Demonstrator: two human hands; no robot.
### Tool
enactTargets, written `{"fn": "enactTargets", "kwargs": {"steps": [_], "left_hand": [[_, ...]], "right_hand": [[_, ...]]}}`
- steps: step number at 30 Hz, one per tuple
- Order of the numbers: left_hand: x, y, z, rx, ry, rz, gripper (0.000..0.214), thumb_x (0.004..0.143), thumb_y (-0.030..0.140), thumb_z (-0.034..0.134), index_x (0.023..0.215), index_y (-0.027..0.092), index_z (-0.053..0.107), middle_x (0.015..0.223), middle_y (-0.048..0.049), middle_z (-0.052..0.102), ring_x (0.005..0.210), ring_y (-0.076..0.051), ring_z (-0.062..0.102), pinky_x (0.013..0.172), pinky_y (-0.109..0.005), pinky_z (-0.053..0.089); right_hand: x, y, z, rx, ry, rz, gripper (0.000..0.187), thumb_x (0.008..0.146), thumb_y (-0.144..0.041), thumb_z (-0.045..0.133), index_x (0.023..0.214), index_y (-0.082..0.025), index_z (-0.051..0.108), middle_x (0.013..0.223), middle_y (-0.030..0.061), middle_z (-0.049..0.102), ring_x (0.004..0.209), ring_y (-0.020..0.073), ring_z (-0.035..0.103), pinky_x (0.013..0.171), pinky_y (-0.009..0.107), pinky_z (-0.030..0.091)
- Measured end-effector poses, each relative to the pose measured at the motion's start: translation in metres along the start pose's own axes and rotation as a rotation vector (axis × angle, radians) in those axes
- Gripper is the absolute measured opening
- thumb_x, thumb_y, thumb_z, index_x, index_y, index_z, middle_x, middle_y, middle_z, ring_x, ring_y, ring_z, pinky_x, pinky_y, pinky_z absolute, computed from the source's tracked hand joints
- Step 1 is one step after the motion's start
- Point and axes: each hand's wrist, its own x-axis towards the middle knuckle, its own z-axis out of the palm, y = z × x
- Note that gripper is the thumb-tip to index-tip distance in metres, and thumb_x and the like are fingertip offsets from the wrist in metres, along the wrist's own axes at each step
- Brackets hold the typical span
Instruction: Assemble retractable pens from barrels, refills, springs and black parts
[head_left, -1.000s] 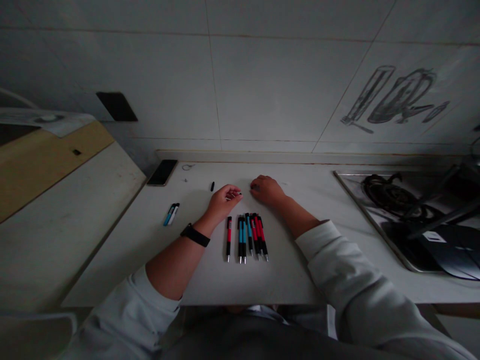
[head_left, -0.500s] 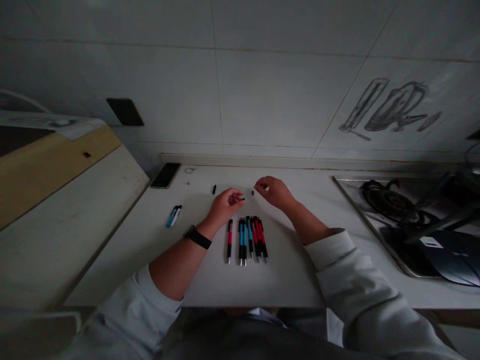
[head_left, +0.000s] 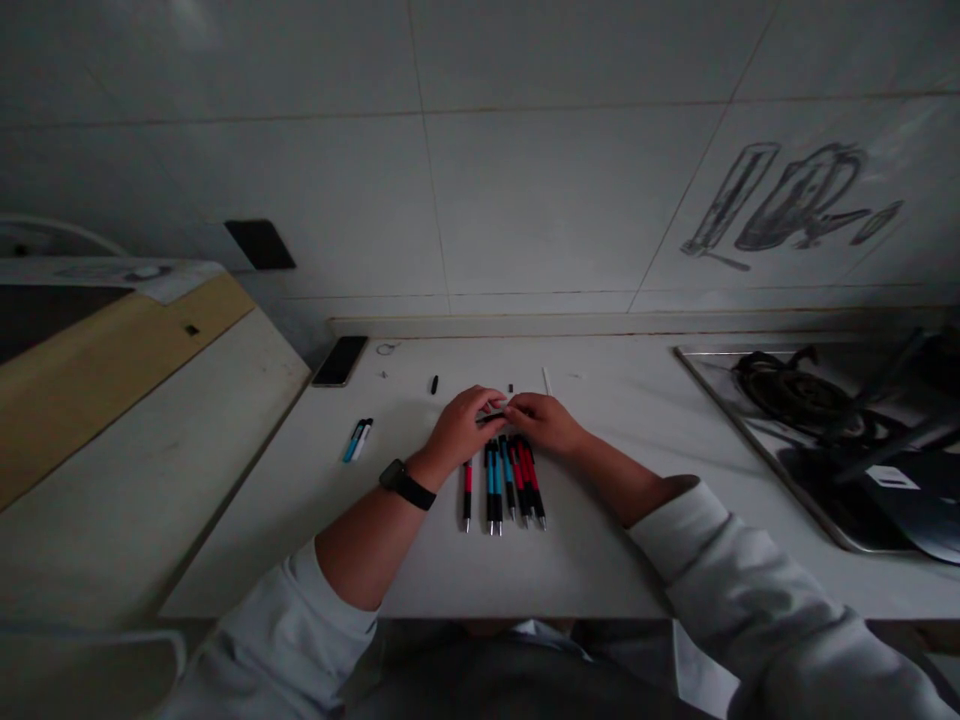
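Above the pale, smooth tabletop (head_left: 600, 565), a slim black rod-shaped piece (head_left: 491, 417) was held between both hands, its long axis running roughly left to right. The left hand (head_left: 463, 425) gripped it in curled fingers; the right hand (head_left: 546, 422) had its fingers pinched at the right end, so neither was nearer. Red-and-black and blue-and-black pens (head_left: 511, 485) lay lengthwise just nearer; a thin white stick (head_left: 547, 379) lay beyond the right hand.

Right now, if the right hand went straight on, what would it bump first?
Probably the left hand: the right hand points at it, near the black piece. Depth is unclear, so they may touch now.
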Motion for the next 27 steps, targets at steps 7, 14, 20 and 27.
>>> {"fn": "enactTargets", "kwargs": {"steps": [7,14,20,27], "left_hand": [[0.001,-0.012,0.000,-0.080,0.062,-0.102,0.011,0.098,0.025,0.063,0.107,0.021,0.067,0.105,-0.0064,0.069,0.094,-0.018,0.067,0.089,-0.033,0.054],[0.002,-0.010,-0.001,-0.051,0.032,-0.102,0.015,0.103,0.029,0.055,0.096,0.020,0.065,0.096,-0.0051,0.068,0.093,-0.018,0.064,0.088,-0.033,0.051],[0.004,-0.008,-0.003,-0.004,0.035,-0.097,0.023,0.106,0.030,0.048,0.090,0.021,0.062,0.092,-0.0041,0.065,0.092,-0.018,0.061,0.087,-0.032,0.048],[0.004,-0.006,-0.003,-0.009,0.072,-0.083,0.015,0.103,0.025,0.053,0.092,0.020,0.062,0.094,-0.0040,0.064,0.091,-0.017,0.060,0.086,-0.031,0.047]], "right_hand": [[0.001,0.012,-0.004,0.050,0.181,0.073,0.038,0.102,-0.047,0.047,0.084,-0.020,0.068,0.081,0.0021,0.069,0.077,0.0175,0.061,0.073,0.028,0.043],[0.001,0.008,-0.001,0.051,0.166,0.097,0.043,0.104,-0.047,0.043,0.078,-0.021,0.064,0.077,0.0022,0.067,0.075,0.0172,0.061,0.073,0.028,0.044],[-0.001,0.005,0.002,0.060,0.230,0.029,0.029,0.098,-0.047,0.054,0.093,-0.021,0.065,0.088,0.0039,0.069,0.081,0.0181,0.062,0.074,0.029,0.047],[-0.004,0.000,0.000,0.067,0.138,0.052,0.033,0.102,-0.046,0.047,0.090,-0.021,0.063,0.078,0.0014,0.066,0.073,0.0168,0.060,0.071,0.029,0.045]]}}
